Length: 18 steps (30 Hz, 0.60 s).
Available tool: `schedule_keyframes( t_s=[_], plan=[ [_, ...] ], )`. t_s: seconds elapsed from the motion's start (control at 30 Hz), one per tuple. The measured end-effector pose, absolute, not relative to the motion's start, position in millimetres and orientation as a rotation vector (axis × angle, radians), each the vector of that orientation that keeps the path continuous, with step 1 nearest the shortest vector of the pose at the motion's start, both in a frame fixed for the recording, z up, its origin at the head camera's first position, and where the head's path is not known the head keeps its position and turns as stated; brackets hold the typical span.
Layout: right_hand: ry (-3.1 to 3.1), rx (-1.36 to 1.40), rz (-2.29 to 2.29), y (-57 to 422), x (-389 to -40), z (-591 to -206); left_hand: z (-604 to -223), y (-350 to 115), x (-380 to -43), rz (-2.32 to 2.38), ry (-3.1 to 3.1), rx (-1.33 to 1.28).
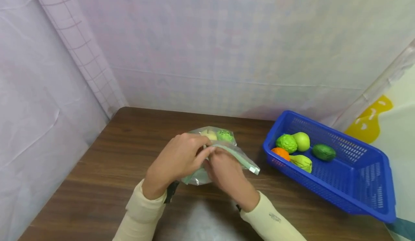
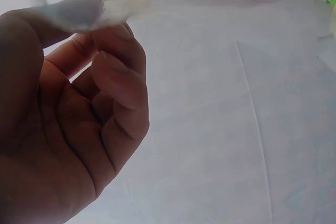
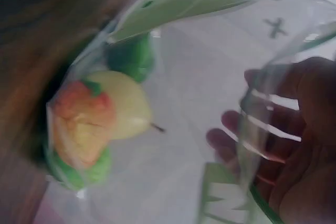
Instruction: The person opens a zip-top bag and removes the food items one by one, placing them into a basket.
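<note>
A clear zip bag (image 1: 241, 158) with a green band along its mouth lies between both hands. My left hand (image 1: 179, 158) pinches the bag's edge between thumb and finger, the other fingers curled in the left wrist view. My right hand (image 1: 225, 172) is at the bag's mouth; in the right wrist view its fingers (image 3: 283, 124) are spread, partly behind the clear film. Inside the bag are a pale yellow fruit with a stem (image 3: 128, 106), a red-and-yellow fruit (image 3: 84, 121) and green pieces (image 3: 134, 59). In the head view, a bumpy green one (image 1: 224, 135) shows through the plastic.
A blue plastic basket (image 1: 343, 194) stands at the right of the brown wooden table (image 1: 107, 169). Near its left end lie a green apple (image 1: 302, 141), a bumpy green fruit (image 1: 286, 143), an orange (image 1: 280, 153), a yellow-green fruit (image 1: 301, 163) and a dark green one (image 1: 323, 152).
</note>
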State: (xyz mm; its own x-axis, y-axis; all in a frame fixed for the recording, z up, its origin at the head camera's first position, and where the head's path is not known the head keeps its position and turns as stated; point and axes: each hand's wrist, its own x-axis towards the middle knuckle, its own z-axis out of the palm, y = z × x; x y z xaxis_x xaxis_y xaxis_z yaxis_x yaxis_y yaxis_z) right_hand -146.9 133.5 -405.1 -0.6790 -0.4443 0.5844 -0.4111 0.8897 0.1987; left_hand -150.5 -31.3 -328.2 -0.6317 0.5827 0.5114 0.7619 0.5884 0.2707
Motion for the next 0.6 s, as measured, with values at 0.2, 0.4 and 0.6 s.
schedule_keyframes(
  t_s=[0.2, 0.4, 0.6],
  plan=[
    [-2.356, 0.538, -0.112, 133.8, -157.7, -427.6, -328.1, -30.8, -150.1, -0.674, -2.472, -1.110],
    [-2.595, 0.536, 0.072, 133.0, -160.7, -434.2, -329.0, -28.9, -150.8, -0.666, -2.455, -1.143],
    [-2.931, 0.484, 0.199, 131.4, -167.3, -431.8, -328.7, -27.7, -150.8, -0.657, -2.473, -1.145]
  ],
)
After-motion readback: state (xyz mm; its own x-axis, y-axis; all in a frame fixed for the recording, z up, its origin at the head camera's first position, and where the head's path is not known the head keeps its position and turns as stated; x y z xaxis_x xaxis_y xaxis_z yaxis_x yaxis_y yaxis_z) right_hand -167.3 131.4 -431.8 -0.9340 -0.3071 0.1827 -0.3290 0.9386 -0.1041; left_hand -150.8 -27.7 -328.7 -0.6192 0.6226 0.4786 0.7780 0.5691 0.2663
